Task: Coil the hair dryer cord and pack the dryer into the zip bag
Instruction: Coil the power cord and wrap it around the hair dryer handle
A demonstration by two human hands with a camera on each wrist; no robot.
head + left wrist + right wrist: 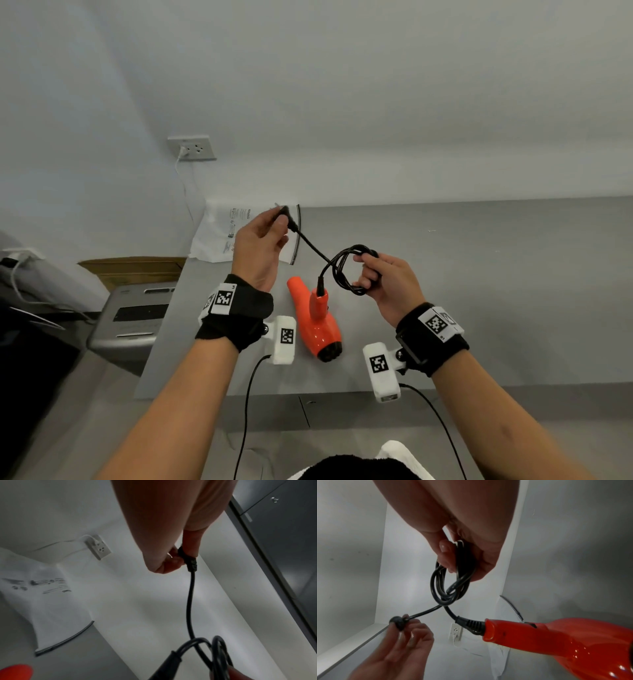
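An orange hair dryer [317, 318] [565, 641] lies on the grey table [479, 291] between my wrists, its black cord rising from the handle. My right hand [370, 274] [462, 559] grips a coil of the black cord [352, 270] [452, 582] above the table. My left hand [270, 228] [178, 559] pinches the black plug [286, 216] [188, 559] [399, 622] at the cord's free end, held up over the zip bag. The white zip bag [233, 233] [48, 601] with a dark zip strip lies flat at the table's far left corner.
A wall socket [192, 148] [98, 547] with a white charger cable sits on the wall behind the bag. A grey bin [133, 318] and a cardboard box [133, 270] stand left of the table. Dark cabinet fronts [283, 540] show in the left wrist view.
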